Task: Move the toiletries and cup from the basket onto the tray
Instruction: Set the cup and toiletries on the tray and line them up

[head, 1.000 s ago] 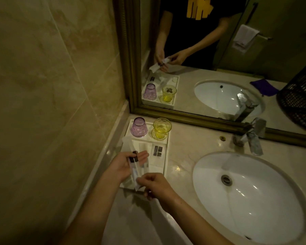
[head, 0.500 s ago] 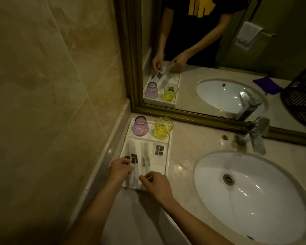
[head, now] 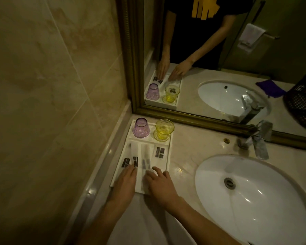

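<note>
A white tray [head: 168,157] sits on the counter in the corner by the mirror. At its far end stand a purple cup [head: 141,128], upside down, and a yellow cup [head: 164,129], upright. Several white toiletry packets [head: 145,156] with dark labels lie flat in the tray's near section. My left hand [head: 125,179] rests flat on the near left packets, fingers spread. My right hand [head: 160,183] lies on the near right part of the tray, fingers apart, holding nothing. The dark woven basket [head: 302,101] shows only as a reflection in the mirror at the right edge.
A white sink basin [head: 254,197] fills the counter to the right, with a chrome tap [head: 260,140] behind it. The gold-framed mirror [head: 193,118] runs along the back; a tiled wall closes the left side. A purple cloth [head: 270,88] is reflected near the basket.
The long packet I held up in both hands came down into the tray. Both hands let go and now lie flat on the packets at the near end.
</note>
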A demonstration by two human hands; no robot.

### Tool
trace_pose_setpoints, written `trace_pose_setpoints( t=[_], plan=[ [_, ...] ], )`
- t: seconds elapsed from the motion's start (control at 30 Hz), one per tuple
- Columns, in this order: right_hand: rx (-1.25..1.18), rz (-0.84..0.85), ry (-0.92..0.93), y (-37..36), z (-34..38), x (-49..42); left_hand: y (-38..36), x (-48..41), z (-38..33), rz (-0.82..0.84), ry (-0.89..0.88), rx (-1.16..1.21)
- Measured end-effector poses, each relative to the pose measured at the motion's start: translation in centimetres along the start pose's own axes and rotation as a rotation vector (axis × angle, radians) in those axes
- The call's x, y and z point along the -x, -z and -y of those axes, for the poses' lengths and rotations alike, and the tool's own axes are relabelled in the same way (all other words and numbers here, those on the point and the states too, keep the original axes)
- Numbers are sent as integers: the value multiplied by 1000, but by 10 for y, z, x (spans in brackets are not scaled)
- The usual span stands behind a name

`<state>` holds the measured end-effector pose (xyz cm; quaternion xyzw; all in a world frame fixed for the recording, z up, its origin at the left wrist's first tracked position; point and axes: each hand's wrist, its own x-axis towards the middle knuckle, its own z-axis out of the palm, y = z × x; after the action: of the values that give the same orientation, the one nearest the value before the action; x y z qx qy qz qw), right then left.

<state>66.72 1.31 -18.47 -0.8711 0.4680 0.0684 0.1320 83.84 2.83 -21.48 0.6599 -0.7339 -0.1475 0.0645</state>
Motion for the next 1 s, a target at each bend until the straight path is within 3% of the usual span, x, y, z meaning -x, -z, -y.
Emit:
trace_pose_setpoints(
  t=[0.13, 0.3, 0.53, 0.7, 0.9, 1.0],
  plan=[
    [-1, -56, -21, -8, 2, 5, 7, -2, 5, 5, -67, -117],
    [-10, -63, -54, -9, 8, 8, 12, -6, 11, 44, -88, 11],
    [-51, -90, -55, -3, 9, 5, 8, 19, 5, -25, -201, -30],
    [-54, -15, -82, -3, 10, 2, 11, 26, 3, 112, -70, -62],
    [-78, -111, -214, 5, 4, 5, 17, 20, -15, 6, -60, -25],
    [-65, -125, -279, 12, -5, 9, 19, 8, -36, 42, -17, -113]
  ],
)
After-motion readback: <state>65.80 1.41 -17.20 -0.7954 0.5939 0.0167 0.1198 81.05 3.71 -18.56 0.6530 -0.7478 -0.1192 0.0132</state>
